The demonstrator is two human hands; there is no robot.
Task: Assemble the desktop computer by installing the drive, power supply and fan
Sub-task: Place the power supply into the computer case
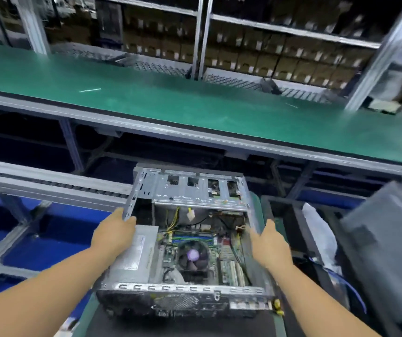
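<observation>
An open grey desktop computer case (pixel 183 291) lies in front of me with its inside facing up. A silver power supply (pixel 136 251) sits in its left half. The motherboard carries a round black CPU fan (pixel 192 257) in the middle. A metal drive cage (pixel 195 188) spans the far end. My left hand (pixel 116 231) grips the case's left wall near the cage, fingers curled over the edge. My right hand (pixel 270 244) lies against the right wall; its fingertips are hidden behind the wall.
A long green conveyor bench (pixel 170 103) runs across beyond the case. Shelves of brown boxes (pixel 256 52) stand behind it. Blue bins (pixel 42 246) lie at the left. A grey case panel (pixel 384 246) and white plastic wrapping (pixel 321 229) stand at the right.
</observation>
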